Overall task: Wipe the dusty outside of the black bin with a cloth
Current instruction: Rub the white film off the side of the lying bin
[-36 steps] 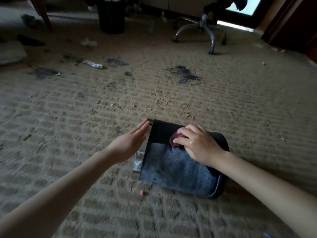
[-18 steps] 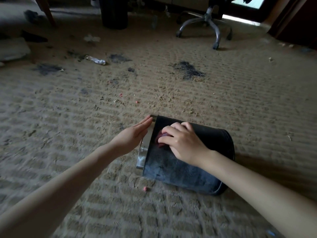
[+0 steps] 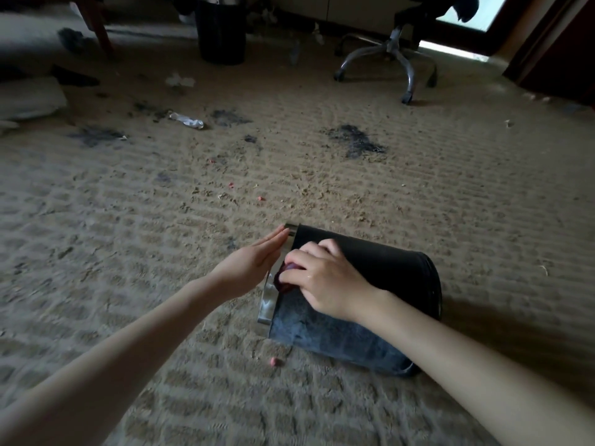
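Carpet (image 3: 161, 252) underneath — right hand (image 3: 325, 281) grip pinches cloth (image 3: 285, 278) on black bin (image 3: 370, 265); left hand (image 3: 251, 265) flat, spread.

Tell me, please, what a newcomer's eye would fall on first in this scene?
First the black bin lying on its side on the littered carpet, its near side grey with dust. The right hand presses a reddish cloth onto it beside the shiny rim, which the flat left hand steadies. Farther back stand a second bin and an office chair.
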### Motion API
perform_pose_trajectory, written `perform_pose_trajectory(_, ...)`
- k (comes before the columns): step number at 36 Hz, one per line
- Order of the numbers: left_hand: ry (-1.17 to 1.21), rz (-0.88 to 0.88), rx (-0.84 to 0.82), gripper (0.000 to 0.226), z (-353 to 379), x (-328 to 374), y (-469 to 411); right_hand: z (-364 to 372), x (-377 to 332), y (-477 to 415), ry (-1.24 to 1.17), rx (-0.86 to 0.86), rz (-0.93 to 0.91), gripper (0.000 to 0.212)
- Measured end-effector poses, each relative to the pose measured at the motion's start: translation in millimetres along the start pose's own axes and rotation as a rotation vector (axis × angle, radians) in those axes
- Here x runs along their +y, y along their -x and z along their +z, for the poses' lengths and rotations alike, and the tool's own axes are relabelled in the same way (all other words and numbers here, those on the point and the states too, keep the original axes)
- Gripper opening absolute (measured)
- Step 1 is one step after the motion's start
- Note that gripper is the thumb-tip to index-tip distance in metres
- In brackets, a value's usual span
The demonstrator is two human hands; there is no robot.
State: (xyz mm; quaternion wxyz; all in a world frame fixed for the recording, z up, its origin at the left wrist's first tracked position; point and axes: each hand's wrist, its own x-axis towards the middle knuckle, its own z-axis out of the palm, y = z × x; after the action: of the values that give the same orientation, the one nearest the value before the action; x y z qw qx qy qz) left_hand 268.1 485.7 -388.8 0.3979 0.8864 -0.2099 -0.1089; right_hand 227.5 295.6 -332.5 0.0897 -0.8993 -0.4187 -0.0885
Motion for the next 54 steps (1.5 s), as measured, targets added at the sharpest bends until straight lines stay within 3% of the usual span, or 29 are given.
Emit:
perform_pose_trajectory(12,-0.042,-0.023,-0.014,0.048,-4,5,-3,-22,36,58,0.063,-0.061,0.097,0.031)
perform_pose_trajectory(17,-0.044,-0.027,-0.009,0.048,-4,8,-5,-26,26,29,0.007,0.017,0.080,0.032)
perform_pose_trajectory(23,-0.024,-0.033,-0.016,0.048,-3,6,-3,0,6,-5,-0.011,-0.027,-0.008,0.032)
perform_pose_trajectory(32,-0.078,-0.034,-0.020,0.048,-7,13,1,-21,34,55,-0.007,-0.084,0.108,0.030)
perform_pose_trajectory(36,-0.198,-0.064,-0.045,0.049,-12,26,5,-52,42,59,-0.168,0.026,0.310,0.028)
perform_pose_trajectory(40,-0.373,-0.026,0.112,0.053,-7,41,18,-71,55,58,-0.127,0.048,0.472,0.025)
perform_pose_trajectory(44,-0.572,-0.022,0.048,0.057,-4,44,27,-68,59,57,-0.040,0.021,0.484,0.017)
perform_pose_trajectory(47,-0.680,-0.085,-0.075,0.063,-3,45,29,-60,55,55,-0.104,0.025,0.490,0.014)
perform_pose_trajectory(54,-0.690,-0.087,-0.096,0.066,-10,41,8,-41,53,40,-0.194,-0.033,0.402,0.026)
